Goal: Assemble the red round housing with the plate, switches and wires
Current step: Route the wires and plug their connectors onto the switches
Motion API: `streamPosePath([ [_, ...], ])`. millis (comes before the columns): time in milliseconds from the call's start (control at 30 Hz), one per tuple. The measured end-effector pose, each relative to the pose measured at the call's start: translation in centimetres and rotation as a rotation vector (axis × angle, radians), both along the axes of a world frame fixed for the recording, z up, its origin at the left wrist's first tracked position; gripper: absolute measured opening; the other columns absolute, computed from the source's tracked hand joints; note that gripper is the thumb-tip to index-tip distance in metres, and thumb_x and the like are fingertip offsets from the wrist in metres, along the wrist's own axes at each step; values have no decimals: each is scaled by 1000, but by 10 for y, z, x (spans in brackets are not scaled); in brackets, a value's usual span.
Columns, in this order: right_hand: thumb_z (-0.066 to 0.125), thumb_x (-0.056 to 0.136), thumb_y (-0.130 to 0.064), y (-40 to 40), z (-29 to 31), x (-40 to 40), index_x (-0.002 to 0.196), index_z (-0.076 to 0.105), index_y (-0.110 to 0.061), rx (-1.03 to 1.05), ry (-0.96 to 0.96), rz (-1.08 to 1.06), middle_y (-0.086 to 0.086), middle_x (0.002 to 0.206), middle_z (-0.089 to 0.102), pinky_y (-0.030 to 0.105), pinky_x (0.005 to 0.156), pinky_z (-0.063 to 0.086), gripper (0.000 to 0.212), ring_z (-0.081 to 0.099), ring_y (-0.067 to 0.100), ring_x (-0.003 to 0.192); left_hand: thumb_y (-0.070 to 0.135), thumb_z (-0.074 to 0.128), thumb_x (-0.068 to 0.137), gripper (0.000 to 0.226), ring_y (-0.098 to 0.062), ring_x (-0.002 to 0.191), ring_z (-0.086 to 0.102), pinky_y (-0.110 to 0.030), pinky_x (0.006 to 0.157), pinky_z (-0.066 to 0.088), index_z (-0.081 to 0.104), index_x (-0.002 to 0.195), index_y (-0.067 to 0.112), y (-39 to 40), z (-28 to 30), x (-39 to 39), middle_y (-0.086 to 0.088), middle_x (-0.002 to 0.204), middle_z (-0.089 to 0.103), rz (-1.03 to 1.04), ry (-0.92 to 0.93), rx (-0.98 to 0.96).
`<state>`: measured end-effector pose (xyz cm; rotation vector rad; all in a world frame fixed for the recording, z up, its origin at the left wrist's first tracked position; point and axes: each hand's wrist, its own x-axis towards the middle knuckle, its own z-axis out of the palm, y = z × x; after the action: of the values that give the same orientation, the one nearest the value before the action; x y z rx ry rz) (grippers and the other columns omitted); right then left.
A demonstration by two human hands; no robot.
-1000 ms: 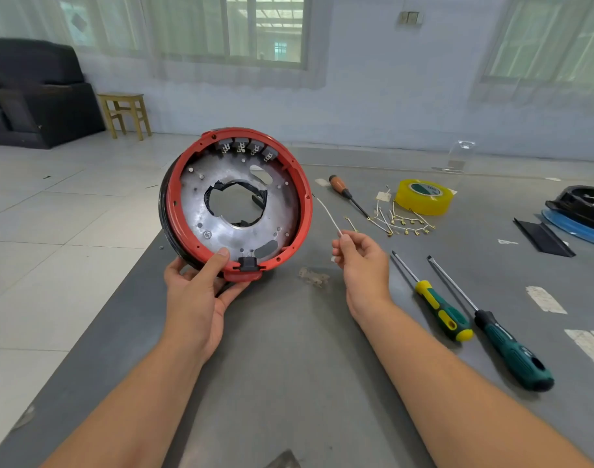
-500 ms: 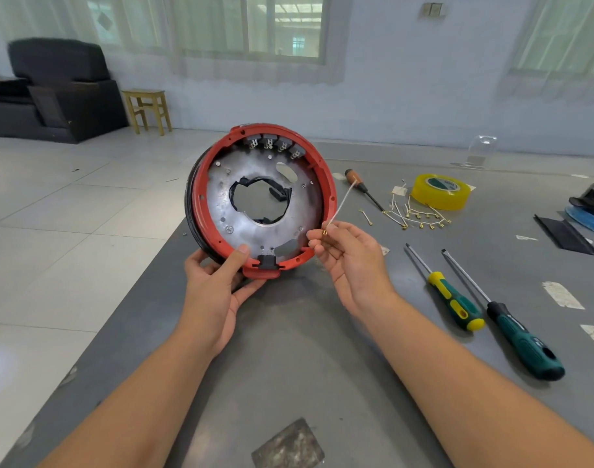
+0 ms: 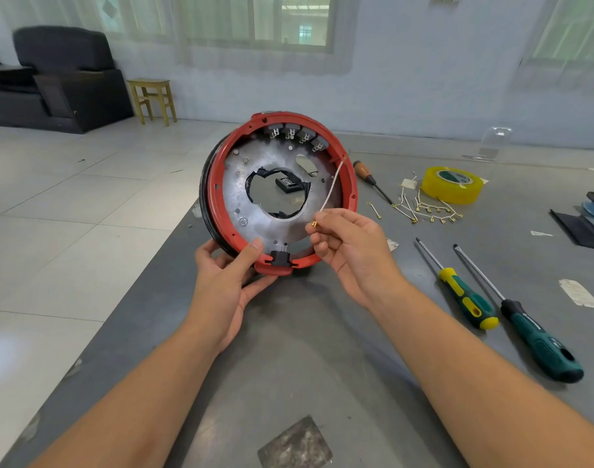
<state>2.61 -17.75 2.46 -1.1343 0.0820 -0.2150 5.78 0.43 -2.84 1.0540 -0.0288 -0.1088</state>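
Note:
My left hand (image 3: 226,282) holds the red round housing (image 3: 218,211) upright on its edge over the grey table, thumb pressed on the lower rim. Inside it sits a silver metal plate (image 3: 235,194) with a large centre hole. Several grey switches (image 3: 295,133) line the top inner rim, and a black connector (image 3: 280,258) sits at the bottom. My right hand (image 3: 353,244) pinches a thin white wire (image 3: 331,187) with a brass terminal at its lower end, in front of the plate's right side.
More wires with brass terminals (image 3: 424,207) lie on the grey table (image 3: 305,349) beside a yellow tape roll (image 3: 452,184). Three screwdrivers lie to the right: wooden-handled (image 3: 370,179), yellow-green (image 3: 464,295), dark green (image 3: 532,336). A black part (image 3: 579,228) lies at the far right edge.
My right hand has brought the wire from the table's right side up to the housing, in front of the plate. The housing has shifted slightly right in view.

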Motion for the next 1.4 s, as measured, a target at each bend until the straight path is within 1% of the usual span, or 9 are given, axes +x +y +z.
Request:
streamPosePath([
  [133, 70, 91, -5, 2, 4, 0, 82, 72, -7, -33, 31, 12, 12, 79, 73, 19, 57, 53, 10, 63, 12, 61, 13, 78, 92, 56, -35, 112, 75, -61, 92, 61, 42, 135, 21, -1, -1, -1, -17, 135, 64, -5, -27, 19],
  [300, 71, 91, -5, 5, 7, -1, 81, 71, -7, -114, 73, 12, 11, 80, 74, 19, 59, 54, 9, 64, 11, 64, 14, 78, 90, 55, -31, 110, 76, -59, 91, 62, 44, 132, 23, -1, -2, -1, -17, 135, 64, -5, -37, 27],
  [400, 73, 90, -4, 5, 8, -2, 88, 72, -5, -128, 92, -6, 11, 80, 75, 18, 58, 55, 2, 67, 11, 64, 20, 83, 82, 64, -30, 110, 75, -55, 88, 63, 44, 132, 23, -1, -1, -2, -15, 135, 64, -7, -49, 21],
  [533, 73, 90, -2, 5, 10, -2, 102, 72, -4, -140, 102, -2, 9, 80, 77, 18, 59, 54, 11, 70, 11, 65, 25, 85, 73, 72, -27, 107, 76, -51, 85, 65, 44, 132, 24, -2, -1, -3, -14, 135, 62, -13, -70, 23],
  [700, 74, 90, -3, 5, 11, -1, 93, 73, -4, -213, 123, 11, 10, 81, 74, 18, 59, 55, 3, 69, 12, 65, 22, 93, 75, 74, -24, 104, 77, -53, 86, 64, 44, 131, 26, -2, -3, -3, -14, 137, 61, -14, -72, 34],
  [800, 74, 90, -3, 6, 11, 0, 90, 73, -4, -279, 115, 3, 13, 82, 72, 19, 61, 56, 1, 69, 13, 67, 23, 88, 76, 69, -23, 105, 77, -52, 87, 64, 45, 130, 27, -2, -3, -2, -13, 136, 61, -18, -73, 41],
  [967, 76, 88, -3, 6, 10, 2, 80, 74, -10, -382, 50, 7, 8, 73, 70, 20, 62, 56, 11, 68, 13, 67, 21, 92, 76, 73, -24, 103, 77, -51, 85, 64, 45, 131, 27, -3, -3, -3, -16, 139, 59, -17, -72, 38],
  [1167, 72, 88, 1, 3, 4, 5, 85, 69, -14, -635, -35, -28, 5, 70, 73, 29, 65, 59, 15, 70, 19, 66, 21, 85, 76, 71, -25, 105, 77, -50, 85, 64, 44, 134, 25, -2, -4, -3, -17, 140, 59, -27, -87, 39],
  [1400, 76, 84, -13, 3, -1, 7, 85, 70, -24, -850, -102, -94, 1, 75, 75, 49, 74, 63, 13, 75, 23, 71, 22, 85, 78, 71, -30, 106, 77, -49, 84, 64, 44, 135, 26, -3, -5, -3, -18, 141, 58, -38, -116, 68],
])
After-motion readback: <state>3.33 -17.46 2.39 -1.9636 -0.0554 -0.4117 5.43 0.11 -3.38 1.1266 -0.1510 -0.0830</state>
